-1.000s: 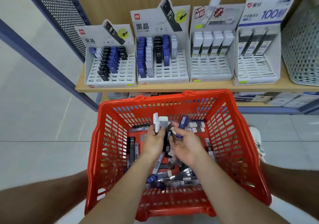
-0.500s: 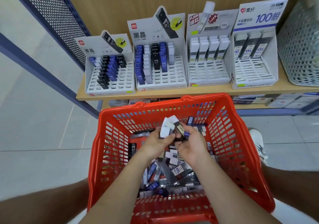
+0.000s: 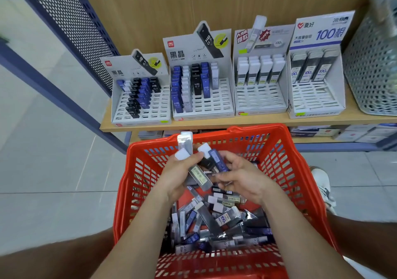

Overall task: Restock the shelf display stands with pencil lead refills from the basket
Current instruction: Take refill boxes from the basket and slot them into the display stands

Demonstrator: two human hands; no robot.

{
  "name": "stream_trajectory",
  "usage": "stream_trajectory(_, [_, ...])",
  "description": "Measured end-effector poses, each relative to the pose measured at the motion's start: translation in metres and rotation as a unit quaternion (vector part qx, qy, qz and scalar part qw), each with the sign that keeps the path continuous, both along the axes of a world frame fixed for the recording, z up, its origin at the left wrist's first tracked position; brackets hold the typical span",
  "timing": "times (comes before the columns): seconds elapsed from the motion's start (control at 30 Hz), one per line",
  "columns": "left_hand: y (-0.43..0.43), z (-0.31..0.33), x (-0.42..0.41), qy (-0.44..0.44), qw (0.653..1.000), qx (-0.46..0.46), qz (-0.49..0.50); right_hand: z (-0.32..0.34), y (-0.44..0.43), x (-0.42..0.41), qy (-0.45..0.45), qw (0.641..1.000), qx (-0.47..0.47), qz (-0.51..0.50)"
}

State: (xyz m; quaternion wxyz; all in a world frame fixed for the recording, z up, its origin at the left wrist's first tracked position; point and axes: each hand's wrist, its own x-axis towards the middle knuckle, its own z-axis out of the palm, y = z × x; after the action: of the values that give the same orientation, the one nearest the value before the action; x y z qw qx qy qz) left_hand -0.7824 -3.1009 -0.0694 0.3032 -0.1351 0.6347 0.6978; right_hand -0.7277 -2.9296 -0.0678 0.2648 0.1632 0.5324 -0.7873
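Observation:
A red basket [image 3: 285, 171] in front of me holds several loose pencil lead refill boxes [image 3: 214, 223]. Above it, my left hand [image 3: 178, 175] grips a bunch of white-capped refills [image 3: 184, 147]. My right hand [image 3: 242, 177] pinches a blue refill [image 3: 218, 160] beside them, and the two hands touch. On the wooden shelf [image 3: 214, 125] stand display stands partly filled: one with black and blue boxes [image 3: 139, 98], one with blue, white and black boxes [image 3: 199, 85], one with white-capped boxes [image 3: 260, 78], and one with the "100" boxes [image 3: 315, 74].
A grey perforated bin [image 3: 373, 63] stands at the shelf's right end. A blue perforated metal panel [image 3: 71, 20] and frame rise at the left. Boxed stock [image 3: 343, 132] lies on the lower shelf. Grey tiled floor lies to the left, and a white shoe [image 3: 322, 184] shows right of the basket.
Both hands rose out of the basket's contents with refills. My left hand now holds more white-capped boxes, and the view tilted so the shelf stands sit lower in frame.

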Motion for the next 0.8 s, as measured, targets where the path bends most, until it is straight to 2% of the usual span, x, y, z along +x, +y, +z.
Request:
stream_trajectory(0.1, [0.007,0.006,0.003,0.032,0.999,-0.025,-0.016,0.01,-0.003,-0.005,0.01,0.997,0.061,0.048])
stream_trajectory(0.23, [0.02,0.011,0.001,0.099,0.994,-0.046,-0.004,0.01,-0.013,-0.001,-0.016,0.999,-0.035,-0.012])
stream_trajectory(0.3, [0.026,0.011,0.001,0.124,0.989,-0.072,0.023,0.008,-0.023,0.002,-0.011,0.999,-0.041,-0.023])
stream_trajectory(0.43, [0.038,0.012,0.006,0.072,0.989,-0.037,0.127,0.006,-0.029,-0.001,-0.002,0.999,0.016,-0.052])
stream_trajectory(0.53, [0.037,0.017,-0.004,0.026,0.979,0.016,0.201,0.011,-0.017,0.0,-0.001,0.999,0.042,0.008])
stream_trajectory(0.73, [0.039,0.03,-0.012,0.017,0.975,0.066,0.213,0.012,-0.011,0.002,-0.044,0.998,0.033,0.008])
stream_trajectory(0.8, [0.039,0.035,-0.013,0.013,0.968,0.079,0.237,0.013,-0.005,0.002,-0.037,0.998,0.036,0.042])
